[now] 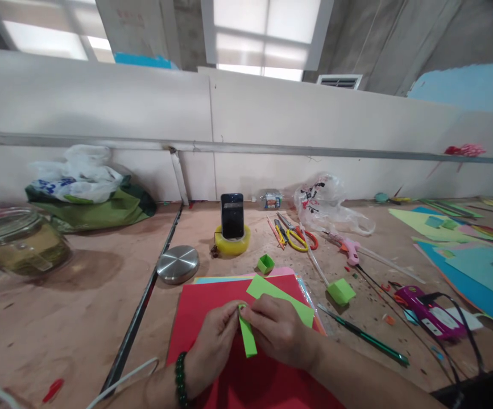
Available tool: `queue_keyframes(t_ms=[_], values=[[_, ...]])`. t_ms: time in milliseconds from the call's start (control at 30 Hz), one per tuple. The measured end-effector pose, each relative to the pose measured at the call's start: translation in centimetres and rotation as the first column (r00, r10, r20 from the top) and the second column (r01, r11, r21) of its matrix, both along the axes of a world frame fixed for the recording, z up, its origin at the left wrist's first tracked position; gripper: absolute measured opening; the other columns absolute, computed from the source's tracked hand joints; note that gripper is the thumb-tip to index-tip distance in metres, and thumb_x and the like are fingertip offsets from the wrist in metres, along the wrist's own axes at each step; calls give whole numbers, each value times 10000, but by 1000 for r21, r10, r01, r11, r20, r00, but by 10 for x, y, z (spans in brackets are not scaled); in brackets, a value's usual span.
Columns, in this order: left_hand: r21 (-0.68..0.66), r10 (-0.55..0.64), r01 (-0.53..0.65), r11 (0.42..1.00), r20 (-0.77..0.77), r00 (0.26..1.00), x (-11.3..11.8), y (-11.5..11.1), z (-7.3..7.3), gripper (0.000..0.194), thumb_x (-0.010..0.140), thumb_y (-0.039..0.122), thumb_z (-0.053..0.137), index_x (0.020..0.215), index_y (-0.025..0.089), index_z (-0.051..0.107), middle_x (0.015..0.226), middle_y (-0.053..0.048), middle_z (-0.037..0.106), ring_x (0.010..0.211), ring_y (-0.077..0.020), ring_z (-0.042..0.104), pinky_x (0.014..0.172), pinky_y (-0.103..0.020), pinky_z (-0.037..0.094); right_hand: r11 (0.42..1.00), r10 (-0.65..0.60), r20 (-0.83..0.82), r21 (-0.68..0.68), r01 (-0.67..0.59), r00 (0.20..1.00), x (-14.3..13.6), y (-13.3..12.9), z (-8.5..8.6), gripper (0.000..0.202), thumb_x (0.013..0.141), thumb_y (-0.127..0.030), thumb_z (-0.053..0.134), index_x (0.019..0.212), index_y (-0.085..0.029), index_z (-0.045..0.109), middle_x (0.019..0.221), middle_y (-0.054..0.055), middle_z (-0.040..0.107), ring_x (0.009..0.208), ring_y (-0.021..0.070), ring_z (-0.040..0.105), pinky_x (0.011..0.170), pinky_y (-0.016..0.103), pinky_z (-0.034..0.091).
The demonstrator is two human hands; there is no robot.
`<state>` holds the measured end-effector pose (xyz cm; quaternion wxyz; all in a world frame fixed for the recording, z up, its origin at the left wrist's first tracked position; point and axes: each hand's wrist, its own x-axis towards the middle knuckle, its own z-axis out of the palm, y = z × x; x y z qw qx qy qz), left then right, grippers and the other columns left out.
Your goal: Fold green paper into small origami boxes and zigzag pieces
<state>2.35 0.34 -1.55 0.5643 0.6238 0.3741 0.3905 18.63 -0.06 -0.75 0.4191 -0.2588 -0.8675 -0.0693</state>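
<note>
A green paper strip [248, 335] is pinched at its top end between the fingertips of the left hand [214, 341] and right hand [278, 329], above a red sheet [212, 307]. A larger green sheet [280, 298] lies just behind; scissors [293, 234] and a phone [232, 216] sit farther back on the table [79, 295].

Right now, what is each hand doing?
Left hand: closed, pinching the green paper strip.
Right hand: closed, pinching the same strip's top.
</note>
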Motion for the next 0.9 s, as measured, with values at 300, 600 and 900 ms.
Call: queue_keyframes(t_ms=[300, 600, 900], values=[[-67, 2, 7, 998, 132, 991, -2, -2, 2, 388, 814, 532, 588, 802, 162, 705, 754, -34, 695, 715, -168, 585, 761, -273, 506, 996, 37, 92, 75, -44, 995, 2, -1, 2, 299, 931, -69, 409, 1217, -72, 497, 683, 52, 594, 557, 151, 504, 501, 271, 437], [0, -98, 98, 995, 23, 995, -5, 0, 14, 503, 835, 604, 521, 888, 154, 738, 692, -43, 679, 631, -161, 560, 612, -247, 492, 999, 37, 66, 18, -38, 997, 5, -3, 10, 236, 918, -96, 424, 1135, -115, 516, 775, 86, 631, 625, 164, 554, 542, 273, 454], [-168, -45, 66, 983, 128, 991, -1, -1, 6, 511, 775, 621, 585, 876, 142, 731, 696, -46, 677, 660, -169, 580, 613, -256, 490, 995, 76, 142, 47, -83, 987, 7, 0, 11, 280, 936, -85, 377, 1192, -72, 489, 743, 92, 628, 574, 168, 504, 507, 294, 431]])
